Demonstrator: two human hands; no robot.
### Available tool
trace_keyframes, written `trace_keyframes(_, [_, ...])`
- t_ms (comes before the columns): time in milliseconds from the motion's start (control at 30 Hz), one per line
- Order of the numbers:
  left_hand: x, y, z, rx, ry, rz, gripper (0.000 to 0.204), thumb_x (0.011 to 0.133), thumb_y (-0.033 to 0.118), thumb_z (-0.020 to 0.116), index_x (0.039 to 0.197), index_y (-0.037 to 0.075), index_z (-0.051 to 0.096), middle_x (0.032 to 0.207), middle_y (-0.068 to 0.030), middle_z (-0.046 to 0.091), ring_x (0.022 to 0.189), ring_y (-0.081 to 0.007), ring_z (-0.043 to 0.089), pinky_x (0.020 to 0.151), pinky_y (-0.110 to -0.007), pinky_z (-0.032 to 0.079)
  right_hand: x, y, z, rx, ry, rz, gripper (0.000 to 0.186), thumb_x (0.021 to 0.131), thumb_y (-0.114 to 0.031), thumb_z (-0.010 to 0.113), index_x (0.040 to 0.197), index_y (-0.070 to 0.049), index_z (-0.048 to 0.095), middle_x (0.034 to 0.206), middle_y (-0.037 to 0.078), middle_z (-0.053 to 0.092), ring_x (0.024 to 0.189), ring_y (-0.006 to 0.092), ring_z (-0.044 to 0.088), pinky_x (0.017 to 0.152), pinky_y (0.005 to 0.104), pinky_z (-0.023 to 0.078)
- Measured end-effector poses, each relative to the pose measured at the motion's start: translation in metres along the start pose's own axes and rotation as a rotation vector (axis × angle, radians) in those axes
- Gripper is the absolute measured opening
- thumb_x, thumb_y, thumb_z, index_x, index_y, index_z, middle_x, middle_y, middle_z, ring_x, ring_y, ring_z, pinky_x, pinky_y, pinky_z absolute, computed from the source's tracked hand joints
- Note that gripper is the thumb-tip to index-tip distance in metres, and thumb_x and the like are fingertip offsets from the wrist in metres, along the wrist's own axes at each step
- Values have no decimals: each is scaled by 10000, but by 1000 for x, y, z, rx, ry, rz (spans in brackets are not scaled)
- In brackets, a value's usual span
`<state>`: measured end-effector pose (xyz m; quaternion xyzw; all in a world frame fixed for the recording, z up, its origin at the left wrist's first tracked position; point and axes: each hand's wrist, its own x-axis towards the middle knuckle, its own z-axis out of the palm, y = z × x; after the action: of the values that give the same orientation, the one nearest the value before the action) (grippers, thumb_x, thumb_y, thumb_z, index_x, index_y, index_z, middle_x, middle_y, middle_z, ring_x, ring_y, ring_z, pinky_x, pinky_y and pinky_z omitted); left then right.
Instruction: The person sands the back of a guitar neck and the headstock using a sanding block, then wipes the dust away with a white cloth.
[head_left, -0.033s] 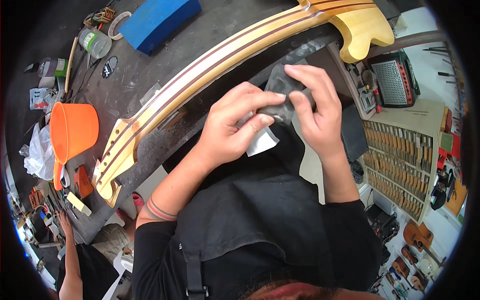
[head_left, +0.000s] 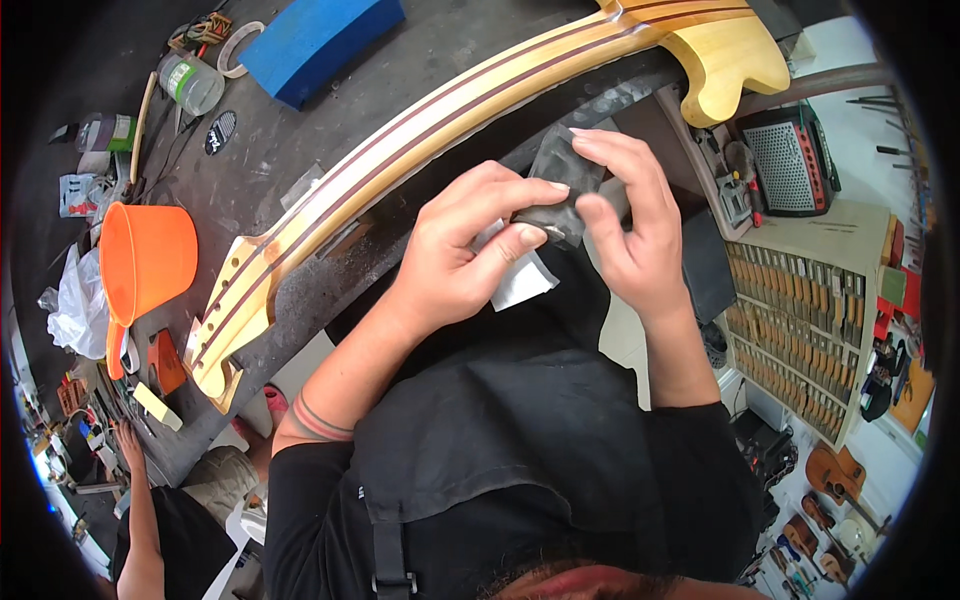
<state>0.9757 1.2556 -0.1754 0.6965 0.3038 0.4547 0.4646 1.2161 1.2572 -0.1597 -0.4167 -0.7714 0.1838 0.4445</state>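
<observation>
My left hand pinches a dark grey sheet of sandpaper between thumb and forefinger. A white flap hangs below that thumb; whether it is the back of the same sheet or a separate piece, I cannot tell. Curled around the sheet's right side is my right hand, its fingertips at the far edge and its thumb at the near part. Beyond both hands a pale wooden guitar neck with dark stripes lies across the bench, its headstock at the left and a horned body part at the right.
On the dark bench are a blue block, a tape roll, a jar and an orange scoop. A rack of files and a speaker stand at right. Another person's arm reaches in at lower left.
My right thumb and fingers have shifted very slightly on the sandpaper, and the sheet has tilted a little with them. The guitar neck has not moved.
</observation>
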Motion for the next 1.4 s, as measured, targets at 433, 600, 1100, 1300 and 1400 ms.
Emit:
trace_keyframes(433, [-5, 11, -2, -304, -64, -310, 428, 996, 66, 824, 1411, 10, 737, 1267, -48, 703, 1103, -127, 648, 985, -309, 525, -3, -9, -10, 63, -214, 2, 653, 854, -247, 971, 1392, -44, 661, 1555, 255, 643, 1396, 466, 646, 1176, 532, 510])
trace_keyframes(600, [-9, 13, -2, -372, -69, -362, 422, 1004, 86, 855, 1397, 13, 722, 1331, -43, 695, 1133, -120, 657, 1023, -309, 539, -4, -15, -11, 80, -226, 23, 582, 878, -204, 926, 1373, -37, 671, 1533, 249, 659, 1420, 442, 635, 1204, 541, 490])
trace_keyframes(1100, [-44, -10, 4, 120, -392, -237, 262, 1065, 146, 735, 1322, 95, 719, 1079, -114, 756, 928, -289, 792, 816, -429, 628, 51, 30, 51, -332, 244, -45, 447, 977, -155, 890, 1318, -9, 640, 1505, 205, 628, 1416, 386, 593, 1224, 509, 455])
trace_keyframes(1300, [-54, -20, -12, 645, -797, -140, 176, 1004, 101, 710, 1142, -8, 730, 1112, -184, 776, 1042, -402, 792, 907, -509, 641, 47, 13, 87, -380, 350, 28, 471, 877, -161, 935, 1179, -10, 606, 1368, 239, 598, 1292, 413, 578, 1109, 518, 502])
trace_keyframes(1400, [-75, -51, 8, 452, -355, 42, 189, 993, 98, 686, 1138, -2, 756, 1086, -195, 778, 996, -399, 800, 856, -492, 658, 36, -51, 134, -296, 179, -120, 592, 788, -254, 971, 1247, -59, 653, 1410, 242, 613, 1308, 399, 571, 1122, 519, 472])
